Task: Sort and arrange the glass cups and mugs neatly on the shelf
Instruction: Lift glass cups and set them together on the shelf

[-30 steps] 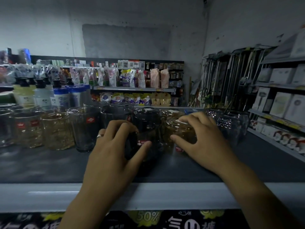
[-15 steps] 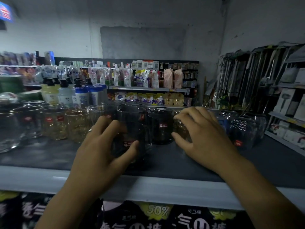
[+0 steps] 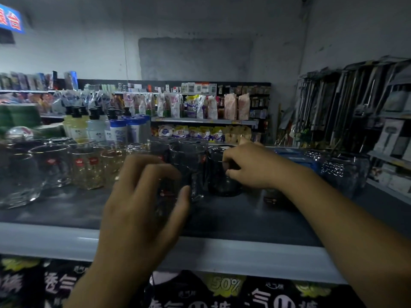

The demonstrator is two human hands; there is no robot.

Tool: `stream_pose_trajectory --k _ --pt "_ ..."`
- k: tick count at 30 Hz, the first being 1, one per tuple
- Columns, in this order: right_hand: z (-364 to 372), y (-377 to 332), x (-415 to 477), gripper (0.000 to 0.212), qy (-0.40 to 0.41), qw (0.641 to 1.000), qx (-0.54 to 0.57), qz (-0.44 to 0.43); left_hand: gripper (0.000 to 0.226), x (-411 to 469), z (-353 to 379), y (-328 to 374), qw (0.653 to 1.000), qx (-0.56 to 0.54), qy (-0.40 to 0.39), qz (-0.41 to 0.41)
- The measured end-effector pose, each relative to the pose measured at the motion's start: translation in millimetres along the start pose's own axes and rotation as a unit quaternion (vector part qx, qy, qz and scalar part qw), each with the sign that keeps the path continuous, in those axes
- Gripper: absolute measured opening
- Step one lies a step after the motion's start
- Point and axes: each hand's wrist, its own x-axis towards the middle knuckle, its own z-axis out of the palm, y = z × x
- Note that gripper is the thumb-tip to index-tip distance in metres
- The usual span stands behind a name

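Two hands: left hand [image 3: 142, 203] at 6 o'clock of the cup cluster, right hand [image 3: 253, 167] at 3 o'clock, both over the shelf [image 3: 222, 254].
Left grip: narrow, fingers and thumb curled round the front smoky cup [image 3: 167, 190], likely to slide it into line.
Right grip: fingertips and thumb pinching the dark cup [image 3: 219, 184] near its rim; judged a steadying hold against knocks.
Tall mug [image 3: 189, 162]: upright between the hands, close against both cups; contact cannot be told.
Clear glasses [image 3: 53, 165]: 9 o'clock, upright, rowed.
Amber glasses [image 3: 86, 168]: just beside them toward 3 o'clock, grouped by colour.
Studded cups [image 3: 342, 172]: 3 o'clock, well apart.
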Motion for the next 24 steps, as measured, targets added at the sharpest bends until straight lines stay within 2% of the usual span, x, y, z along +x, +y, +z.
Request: stream_pose_trajectory --k 2,4,7,9,11,13,15,19,24 --pt "0 4 -2 0.01 0.005 1.0 0.014 -0.009 0.014 -3 8 21 0.998 -0.035 -0.026 0.042" --pt "-3 6 -4 0.01 0.004 0.999 0.032 -0.018 0.014 -7 22 36 0.992 -0.057 -0.092 0.066" --pt "-10 11 -8 0.013 -0.011 0.997 0.064 -0.04 0.02 -2 44 49 0.98 -0.066 -0.186 0.022" --pt "-12 19 -16 0.026 0.006 0.996 0.082 -0.046 0.024 5 59 53 0.973 -0.056 -0.221 -0.027" --pt "-11 30 -31 0.046 0.071 0.993 0.093 -0.022 0.033 14 70 55 0.965 -0.023 -0.252 -0.068" --pt "-8 41 -52 0.061 0.138 0.987 0.077 0.011 0.046 27 80 56 0.954 0.021 -0.286 -0.082" --pt "-2 49 -73 0.069 0.15 0.987 0.051 0.038 0.057 41 90 57 0.939 0.052 -0.327 -0.089" --pt "12 62 -91 0.059 0.152 0.986 0.046 0.052 0.055 61 109 53 0.917 0.096 -0.37 -0.115" --pt "14 64 -87 0.05 0.161 0.985 0.034 0.05 0.041 69 110 51 0.919 0.159 -0.343 -0.107"
